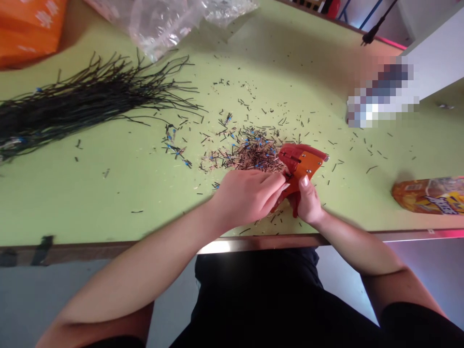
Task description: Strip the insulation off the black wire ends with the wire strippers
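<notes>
An orange and red wire stripper (306,163) is held over the pile of scraps, its head tilted up toward the right. My right hand (309,202) is closed round its handles, with the thumb lying along the orange body. My left hand (252,195) is against the left side of the tool, fingers curled together in a pinch. Whatever sits between those fingertips is hidden. Just beyond both hands lies a heap of short black wire offcuts (255,150), mixed with coppery strands and small blue bits.
A thick bundle of black wires (94,99) lies at the left of the green table (90,203). Clear plastic bags (166,24) and an orange bag (29,31) are at the back left. At right lies a drink bottle (427,194); a blurred-out object (380,92) is beyond it.
</notes>
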